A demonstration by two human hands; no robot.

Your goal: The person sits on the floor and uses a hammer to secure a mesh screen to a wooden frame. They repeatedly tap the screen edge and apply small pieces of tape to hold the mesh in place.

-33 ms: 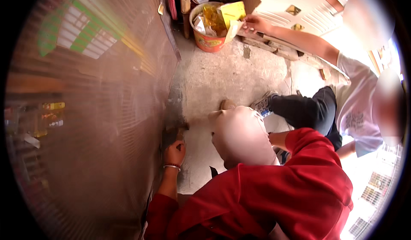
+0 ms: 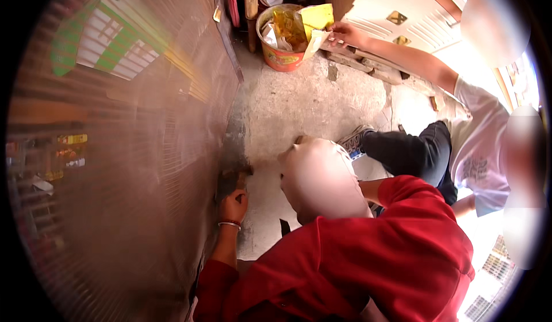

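Observation:
Neither of my hands shows in the head view. Below me a person in a red top [image 2: 356,264] crouches over the concrete floor [image 2: 305,103]. That person's hand [image 2: 233,206], with a thin bracelet on the wrist, rests at the foot of a brown ribbed metal panel [image 2: 144,149], next to a small dark object [image 2: 230,178] that I cannot make out. A second person in a white shirt [image 2: 477,144] stretches a hand [image 2: 343,33] to a yellow packet [image 2: 315,20] at the rim of an orange bucket [image 2: 282,57].
The ribbed panel fills the whole left side. The bucket holds crumpled wrappers. Wooden strips [image 2: 368,63] lie along a white panelled door [image 2: 402,6] at the far right. The second person's dark trouser leg and shoe [image 2: 353,138] stretch across the floor.

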